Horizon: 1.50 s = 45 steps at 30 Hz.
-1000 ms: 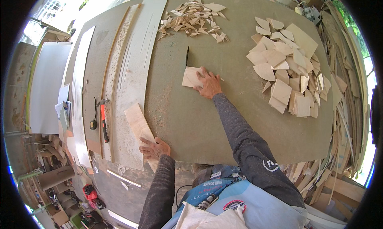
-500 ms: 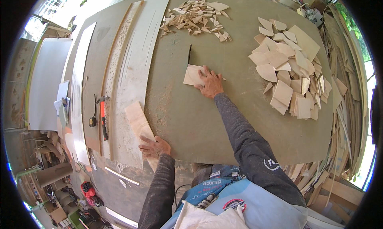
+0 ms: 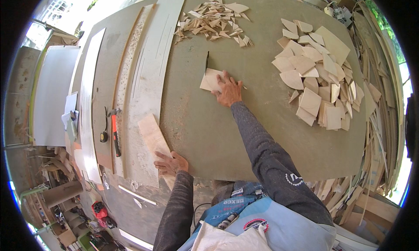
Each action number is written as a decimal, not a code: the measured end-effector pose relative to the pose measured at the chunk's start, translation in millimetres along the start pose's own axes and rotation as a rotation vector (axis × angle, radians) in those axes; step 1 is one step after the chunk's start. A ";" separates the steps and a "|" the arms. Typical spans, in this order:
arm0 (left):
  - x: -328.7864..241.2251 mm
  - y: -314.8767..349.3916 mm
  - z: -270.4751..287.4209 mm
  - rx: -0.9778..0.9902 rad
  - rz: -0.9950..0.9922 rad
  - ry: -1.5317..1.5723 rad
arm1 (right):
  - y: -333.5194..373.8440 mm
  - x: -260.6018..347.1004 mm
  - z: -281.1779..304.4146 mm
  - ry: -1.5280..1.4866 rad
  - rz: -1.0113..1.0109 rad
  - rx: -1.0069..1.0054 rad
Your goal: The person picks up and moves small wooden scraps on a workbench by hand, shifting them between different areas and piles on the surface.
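Head view: a small pale wood piece (image 3: 210,79) lay flat on a broad greenish-brown table (image 3: 244,141), ahead of the person and close to a thin dark blade-like strip (image 3: 207,62). Its visible short edge faced left, leaning slightly with the upper end to the right, and the body of it ran rightward under the fingers, sloping a little down. That seemed to be its long axis, though much of the piece was covered, so its full outline could not be told. The dark strip pointed away from the person and met the piece near its far left corner.

The right hand (image 3: 230,92) rested on the piece from the right, fingers spread and pressed on top rather than closed around it; the exposed end stuck out to the left of the fingertips.

Nearer the body and to the left, the left hand (image 3: 173,163) lay loosely spread across a long wooden board (image 3: 153,134), whose long axis ran diagonally, far end up and left, near end toward the person. Whether the thumb gripped its edge could not be told. Most of the board extended beyond the hand. The small piece lay well apart from that hand, farther ahead and to its right.
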<state>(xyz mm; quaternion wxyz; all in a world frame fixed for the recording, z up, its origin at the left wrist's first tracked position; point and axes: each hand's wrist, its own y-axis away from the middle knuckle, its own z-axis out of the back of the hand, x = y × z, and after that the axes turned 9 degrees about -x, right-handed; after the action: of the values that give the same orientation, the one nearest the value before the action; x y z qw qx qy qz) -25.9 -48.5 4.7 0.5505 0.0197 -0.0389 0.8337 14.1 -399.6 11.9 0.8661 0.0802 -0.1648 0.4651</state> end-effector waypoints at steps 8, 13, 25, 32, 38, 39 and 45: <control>-2.4 -1.3 -2.7 0.028 0.012 -0.025 | -3.4 -6.6 -5.0 -0.066 0.006 0.016; 0.2 0.6 -7.7 -0.011 0.011 0.021 | 13.9 -3.7 -8.6 -0.111 0.033 -0.030; 2.3 -1.8 -8.6 -0.001 0.026 0.049 | 9.6 4.8 -7.9 -0.125 0.011 -0.054; 2.6 -1.3 -6.2 0.002 0.012 0.025 | 2.3 8.5 -9.0 -0.115 -0.025 -0.059; -3.8 -0.3 0.5 0.033 0.001 0.009 | 1.2 3.8 -9.1 -0.156 -0.032 -0.043; -3.0 -0.4 -0.1 0.014 0.002 0.027 | 2.9 4.8 -10.7 -0.156 -0.026 -0.042; 2.5 -2.2 -12.7 -0.033 0.008 0.042 | 14.8 8.4 -14.9 -0.153 -0.007 -0.045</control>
<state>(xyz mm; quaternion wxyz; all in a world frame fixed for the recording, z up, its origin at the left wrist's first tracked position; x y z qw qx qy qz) -24.7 -44.2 -7.6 0.5481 -0.0071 -0.0411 0.8354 9.2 -380.5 0.9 0.8543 0.0966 -0.2404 0.4507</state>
